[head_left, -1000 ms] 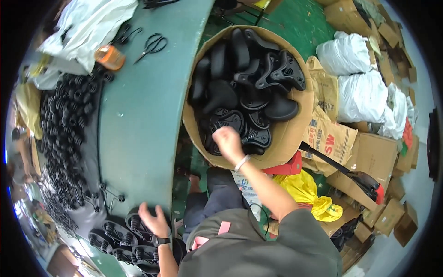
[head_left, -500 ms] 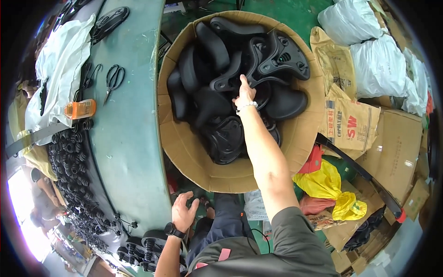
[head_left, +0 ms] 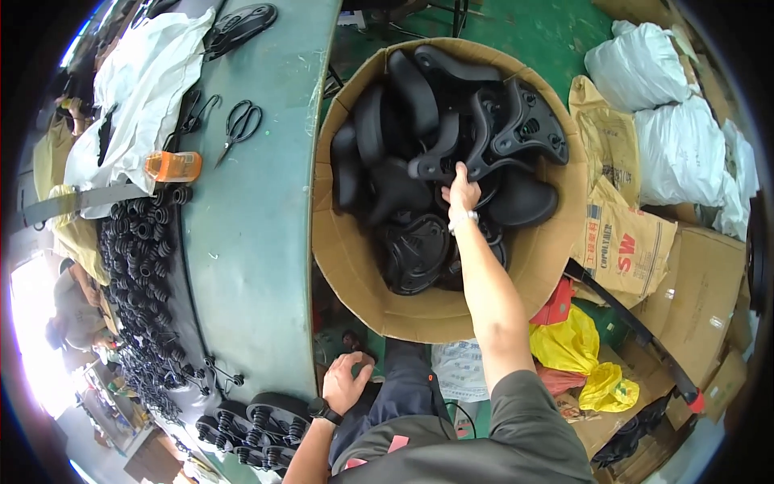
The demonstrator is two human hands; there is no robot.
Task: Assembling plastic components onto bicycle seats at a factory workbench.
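Observation:
A round-cornered cardboard box (head_left: 379, 310) holds several black bicycle saddles, some with the padded top showing and others with the underside plate up. My right hand (head_left: 463, 194) reaches into its middle, thumb on top and fingers curled under the end of a black saddle (head_left: 439, 157). Part of that saddle is hidden by its neighbours. Another saddle (head_left: 532, 125) lies underside up just beyond, and one more (head_left: 415, 252) rests nearer me. My left hand (head_left: 347, 382), with a dark watch at the wrist, hangs beside the table's edge, fingers loosely bent and holding nothing.
On the green table (head_left: 258, 210) at left are scissors (head_left: 239, 129), an orange bottle (head_left: 173, 167), a pile of black springs (head_left: 141, 258) and saddles with springs (head_left: 270, 423). White sacks (head_left: 677, 149), brown paper bags (head_left: 629, 242) and a yellow bag (head_left: 576, 347) lie right of the box.
The whole view has shifted, so box and table appear farther right. My right hand keeps its place on the saddle. My left hand's fingers have drawn in slightly.

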